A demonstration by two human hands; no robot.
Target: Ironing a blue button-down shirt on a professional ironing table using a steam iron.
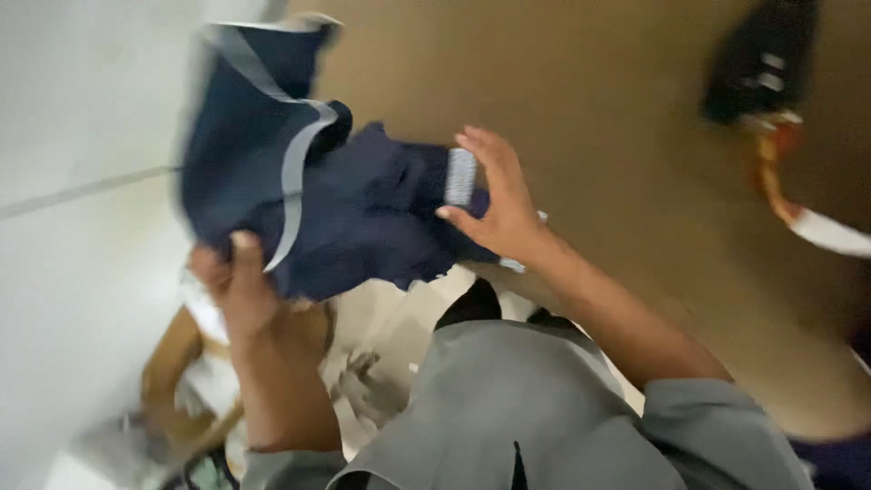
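A dark navy garment (345, 200) with pale grey trim is held up in front of me, crumpled and motion-blurred. My left hand (236, 281) grips its lower left edge, thumb on top of the cloth. My right hand (494, 200) holds the garment's right side at a small white woven label (461, 177), fingers spread around it. The far side of the cloth is hidden behind its own folds. My grey sleeves show at the bottom of the view.
A brown surface (617, 109) fills the upper right. A dark bundle with red and white parts (771, 82) lies at top right. A white wall (73, 136) is on the left. Blurred light scraps and a wooden object (181, 363) lie below.
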